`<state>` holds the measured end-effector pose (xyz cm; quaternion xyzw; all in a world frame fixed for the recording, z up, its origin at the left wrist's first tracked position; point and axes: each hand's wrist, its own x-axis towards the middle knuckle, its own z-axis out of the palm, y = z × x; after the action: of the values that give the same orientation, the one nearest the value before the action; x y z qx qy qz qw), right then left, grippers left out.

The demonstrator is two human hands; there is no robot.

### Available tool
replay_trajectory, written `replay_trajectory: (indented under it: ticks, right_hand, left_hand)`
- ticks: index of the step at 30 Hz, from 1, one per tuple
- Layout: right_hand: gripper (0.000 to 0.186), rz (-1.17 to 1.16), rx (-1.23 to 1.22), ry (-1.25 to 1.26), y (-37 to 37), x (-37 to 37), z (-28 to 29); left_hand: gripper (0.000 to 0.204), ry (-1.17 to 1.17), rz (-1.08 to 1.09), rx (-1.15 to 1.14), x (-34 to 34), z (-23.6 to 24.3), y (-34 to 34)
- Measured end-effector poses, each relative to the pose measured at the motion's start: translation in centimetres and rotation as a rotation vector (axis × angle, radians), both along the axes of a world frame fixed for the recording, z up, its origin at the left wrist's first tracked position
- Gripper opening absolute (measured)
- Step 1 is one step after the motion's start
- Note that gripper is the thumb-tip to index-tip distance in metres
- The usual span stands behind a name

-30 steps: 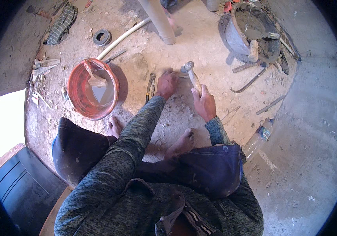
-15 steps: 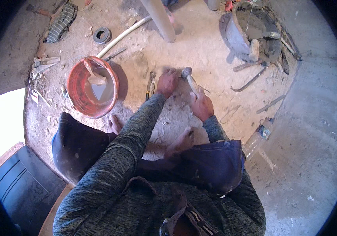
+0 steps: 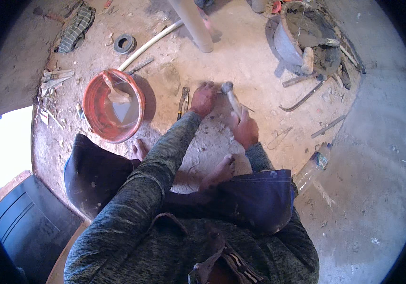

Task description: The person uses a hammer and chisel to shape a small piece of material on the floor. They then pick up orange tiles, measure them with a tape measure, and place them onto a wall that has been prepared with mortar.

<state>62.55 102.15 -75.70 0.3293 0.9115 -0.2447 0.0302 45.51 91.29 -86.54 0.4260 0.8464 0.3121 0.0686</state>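
Observation:
My right hand (image 3: 245,130) is wrapped round the pale handle of a hammer (image 3: 234,102). The hammer's grey head lies close beside my left hand (image 3: 204,100), low over the dusty floor. My left hand is closed, its fingers curled near the hammer head; what it grips, if anything, is too small to make out. A thin dark rod (image 3: 249,109) sticks out past the hammer handle. Just left of my left hand, pliers (image 3: 183,102) with dark and yellow handles lie on the ground. My bare feet rest below both hands.
A red bucket (image 3: 87,106) of cloudy liquid, with a wooden-handled brush-like tool (image 3: 116,94), stands at left. At far right are a grey tub (image 3: 286,42) of mortar, a curved bar (image 3: 303,97) and a plastic bottle (image 3: 314,164). A pole (image 3: 193,26) and pale hose (image 3: 151,43) lie ahead.
The view has shifted slightly. Both hands stay in nearly the same place, and the hammer head remains close to my left hand.

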Motion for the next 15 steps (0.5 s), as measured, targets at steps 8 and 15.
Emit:
replay_trajectory:
  ticks: [8,15]
  right_hand:
    - [0.044,-0.023,0.034,0.079,-0.5,1.0,-0.9]
    - [0.049,-0.057,0.025,0.084,0.5,-0.2,0.8]
  left_hand:
    - [0.028,-0.031,0.024,0.037,0.6,0.6,0.5]
    - [0.020,0.017,0.009,-0.006,0.1,0.5,0.5]
